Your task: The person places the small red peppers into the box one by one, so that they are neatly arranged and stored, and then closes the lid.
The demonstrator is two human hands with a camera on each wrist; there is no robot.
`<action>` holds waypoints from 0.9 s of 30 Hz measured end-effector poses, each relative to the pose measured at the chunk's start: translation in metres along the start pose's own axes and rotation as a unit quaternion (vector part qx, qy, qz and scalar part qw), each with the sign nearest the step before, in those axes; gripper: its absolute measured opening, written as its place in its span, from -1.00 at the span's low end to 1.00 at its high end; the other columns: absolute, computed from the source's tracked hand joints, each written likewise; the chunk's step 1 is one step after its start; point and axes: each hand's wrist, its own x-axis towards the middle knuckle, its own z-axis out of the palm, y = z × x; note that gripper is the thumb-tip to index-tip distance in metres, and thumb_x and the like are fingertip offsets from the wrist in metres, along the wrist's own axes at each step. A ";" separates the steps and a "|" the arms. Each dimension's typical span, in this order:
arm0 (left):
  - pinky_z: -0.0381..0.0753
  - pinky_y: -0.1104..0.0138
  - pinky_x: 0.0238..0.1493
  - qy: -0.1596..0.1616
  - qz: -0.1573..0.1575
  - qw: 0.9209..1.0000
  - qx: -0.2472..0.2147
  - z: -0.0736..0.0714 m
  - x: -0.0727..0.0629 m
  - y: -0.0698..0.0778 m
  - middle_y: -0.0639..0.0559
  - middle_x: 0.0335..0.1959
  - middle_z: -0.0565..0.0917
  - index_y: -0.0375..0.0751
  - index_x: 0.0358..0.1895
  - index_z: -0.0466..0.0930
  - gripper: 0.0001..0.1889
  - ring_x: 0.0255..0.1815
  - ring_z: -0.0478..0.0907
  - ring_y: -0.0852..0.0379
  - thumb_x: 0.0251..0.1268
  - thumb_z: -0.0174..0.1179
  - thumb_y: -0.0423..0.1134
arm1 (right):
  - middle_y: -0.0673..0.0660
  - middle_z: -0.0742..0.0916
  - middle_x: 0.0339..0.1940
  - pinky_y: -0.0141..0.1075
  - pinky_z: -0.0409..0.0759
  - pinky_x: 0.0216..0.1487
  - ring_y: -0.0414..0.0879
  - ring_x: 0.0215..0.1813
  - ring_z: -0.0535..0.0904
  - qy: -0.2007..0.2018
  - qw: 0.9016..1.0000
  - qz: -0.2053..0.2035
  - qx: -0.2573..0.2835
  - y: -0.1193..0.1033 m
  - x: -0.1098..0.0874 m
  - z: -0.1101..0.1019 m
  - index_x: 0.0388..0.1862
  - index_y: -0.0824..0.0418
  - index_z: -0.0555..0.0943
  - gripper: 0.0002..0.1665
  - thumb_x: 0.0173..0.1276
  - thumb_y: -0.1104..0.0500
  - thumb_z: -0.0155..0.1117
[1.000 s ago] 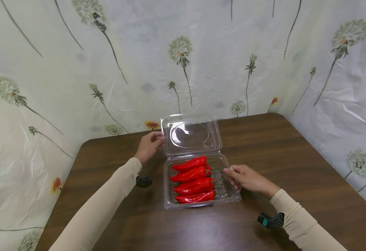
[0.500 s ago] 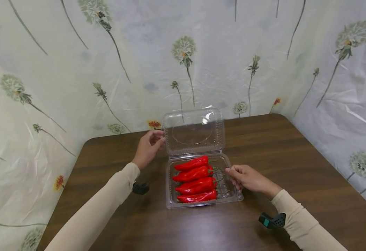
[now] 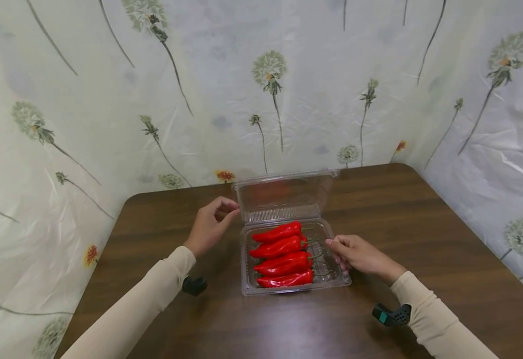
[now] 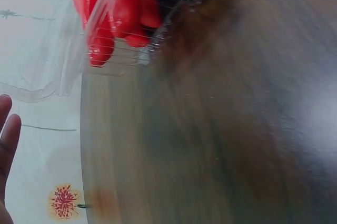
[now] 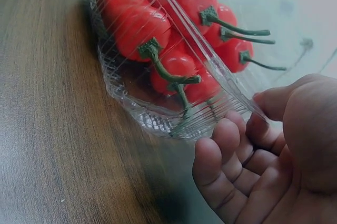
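Observation:
A clear plastic clamshell container point(image 3: 245, 269) rests on the table with its lid point(image 3: 283, 194) raised at the back and tilted forward. Several red peppers point(image 3: 283, 264) with green stems lie side by side in its base. My right hand point(image 3: 355, 253) pinches the right rim between thumb and fingers; the right wrist view shows the rim point(image 5: 226, 77) caught there. At the lid's left side is my left hand point(image 3: 209, 224), its fingertips right by the edge. The left wrist view has its straight fingers point(image 4: 9, 140) just off the lid's corner.
The brown wooden table point(image 3: 153, 309) ends at a back edge behind the lid. Beyond it hangs a pale dandelion-print sheet point(image 3: 207, 99). Dark wrist devices point(image 3: 391, 315) sit at both beige sleeves point(image 3: 140, 309).
The lid has swung up from leaning back and now tips forward over the base. My left hand has come slightly nearer with it. My right hand keeps its grip on the rim.

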 end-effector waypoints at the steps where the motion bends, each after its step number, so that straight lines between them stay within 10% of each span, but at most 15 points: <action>1: 0.70 0.19 -0.10 -0.002 0.005 1.000 0.004 0.000 -0.002 0.000 0.14 -0.16 0.72 -0.01 -0.08 0.64 -0.85 -0.21 0.65 0.16 0.36 0.34 -0.26 | 0.12 0.57 -0.61 -0.16 0.60 -0.54 -0.06 -0.59 0.53 0.000 1.000 0.001 0.002 0.000 0.000 0.000 -0.44 0.32 0.45 -0.43 0.65 -0.09 -0.05; 27: 0.73 0.31 -0.15 -0.099 0.157 0.972 0.141 -0.002 -0.042 -0.008 0.11 0.02 0.64 -0.06 -0.13 0.62 -0.77 0.00 0.61 0.24 0.22 0.42 -0.38 | 0.08 0.57 -0.56 -0.19 0.64 -0.45 -0.12 -0.52 0.52 -0.011 1.000 -0.011 0.017 0.001 0.000 -0.002 -0.34 0.39 0.51 -0.50 0.65 -0.01 -0.02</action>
